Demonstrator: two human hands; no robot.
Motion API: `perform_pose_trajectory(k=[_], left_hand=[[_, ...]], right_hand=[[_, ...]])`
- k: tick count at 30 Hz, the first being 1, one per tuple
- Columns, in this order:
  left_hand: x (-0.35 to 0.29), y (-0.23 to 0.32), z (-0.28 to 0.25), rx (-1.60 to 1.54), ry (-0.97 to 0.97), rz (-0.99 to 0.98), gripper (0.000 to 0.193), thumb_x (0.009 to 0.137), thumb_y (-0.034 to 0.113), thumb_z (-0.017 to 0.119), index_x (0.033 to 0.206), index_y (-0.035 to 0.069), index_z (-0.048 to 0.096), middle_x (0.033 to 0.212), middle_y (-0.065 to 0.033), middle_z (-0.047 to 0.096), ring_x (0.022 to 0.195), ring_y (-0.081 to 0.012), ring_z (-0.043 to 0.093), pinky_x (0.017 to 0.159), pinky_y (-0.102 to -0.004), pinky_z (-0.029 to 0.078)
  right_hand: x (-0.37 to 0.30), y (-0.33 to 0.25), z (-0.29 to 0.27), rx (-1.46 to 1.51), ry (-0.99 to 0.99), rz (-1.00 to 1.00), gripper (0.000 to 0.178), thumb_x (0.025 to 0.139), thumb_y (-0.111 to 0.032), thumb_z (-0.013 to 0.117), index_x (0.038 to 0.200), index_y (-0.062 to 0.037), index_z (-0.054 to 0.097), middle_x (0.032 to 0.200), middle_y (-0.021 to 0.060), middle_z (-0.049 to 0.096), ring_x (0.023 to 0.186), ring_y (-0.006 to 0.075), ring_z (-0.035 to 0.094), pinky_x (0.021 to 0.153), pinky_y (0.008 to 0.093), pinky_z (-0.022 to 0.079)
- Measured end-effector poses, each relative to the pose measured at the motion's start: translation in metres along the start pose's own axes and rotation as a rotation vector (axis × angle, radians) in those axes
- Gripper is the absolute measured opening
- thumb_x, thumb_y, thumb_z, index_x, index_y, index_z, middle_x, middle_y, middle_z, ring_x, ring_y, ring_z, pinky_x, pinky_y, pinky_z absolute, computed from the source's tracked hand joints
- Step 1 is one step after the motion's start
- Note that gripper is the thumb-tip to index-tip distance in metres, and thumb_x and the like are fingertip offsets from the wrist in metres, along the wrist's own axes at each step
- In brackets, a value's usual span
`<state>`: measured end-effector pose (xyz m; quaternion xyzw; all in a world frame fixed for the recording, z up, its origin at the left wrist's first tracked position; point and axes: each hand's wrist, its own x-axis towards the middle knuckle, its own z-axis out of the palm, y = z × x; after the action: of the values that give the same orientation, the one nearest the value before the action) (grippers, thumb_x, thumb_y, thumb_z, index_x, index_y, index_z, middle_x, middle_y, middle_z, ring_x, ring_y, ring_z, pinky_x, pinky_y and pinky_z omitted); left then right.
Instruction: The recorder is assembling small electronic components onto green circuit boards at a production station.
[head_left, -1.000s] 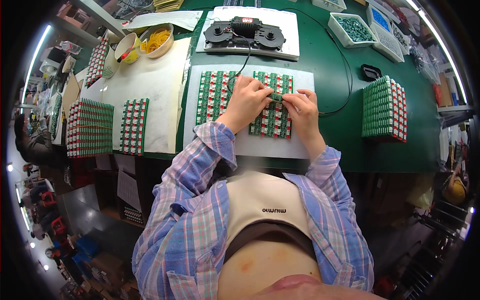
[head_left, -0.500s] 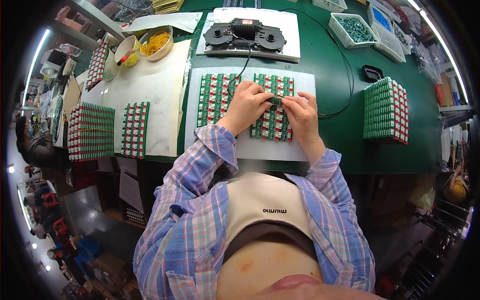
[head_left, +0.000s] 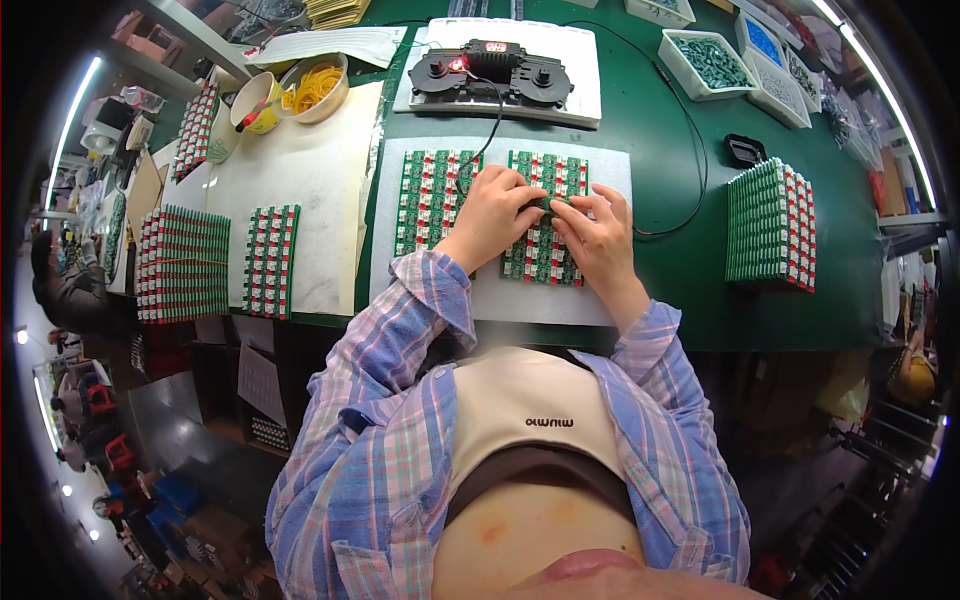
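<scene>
My left hand and my right hand meet over the right-hand green circuit board panel, fingers pinched together. Between the fingertips is something small and dark, too hidden to name. A black cable drops from a black device with two round knobs and passes behind my left hand. Left of it lies a second green panel with white and red parts, partly covered by that hand. Both panels rest on a white mat. A red light glows on the device.
Stacked panels stand at the right and left, with a smaller stack beside the latter. Bins of green parts and blue parts are at the far right. A bowl of yellow rubber bands sits far left.
A red light has come on at the device's left side. My right hand has shifted slightly left and its fingers have curled differently; my left hand is almost still.
</scene>
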<state>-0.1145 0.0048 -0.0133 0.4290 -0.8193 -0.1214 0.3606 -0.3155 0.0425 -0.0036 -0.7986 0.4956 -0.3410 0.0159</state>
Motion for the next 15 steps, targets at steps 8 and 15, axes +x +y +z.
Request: perform_pose_trajectory(k=[8,15], left_hand=[[-0.0017,-0.0029,0.0006,-0.003,0.001,0.005,0.021,0.079,0.011,0.077,0.100,0.010,0.077,0.094,-0.0024,0.064,0.097,-0.0221,0.056,0.091,-0.0336,0.046],[-0.0013,-0.0025,0.0015,-0.012,-0.002,0.002,0.021,0.079,0.011,0.077,0.100,0.010,0.077,0.093,-0.0023,0.063,0.096,-0.0221,0.055,0.091,-0.0333,0.046]], right_hand=[[-0.0018,0.0111,0.0078,0.179,0.117,0.074,0.020,0.085,-0.009,0.073,0.105,-0.0115,0.077,0.108,0.0026,0.073,0.119,0.0305,0.056,0.104,0.0410,0.046],[-0.0015,0.0094,0.0045,0.175,0.081,0.064,0.020,0.084,-0.006,0.074,0.104,-0.0104,0.077,0.109,0.0031,0.074,0.120,0.0314,0.056,0.104,0.0415,0.047]])
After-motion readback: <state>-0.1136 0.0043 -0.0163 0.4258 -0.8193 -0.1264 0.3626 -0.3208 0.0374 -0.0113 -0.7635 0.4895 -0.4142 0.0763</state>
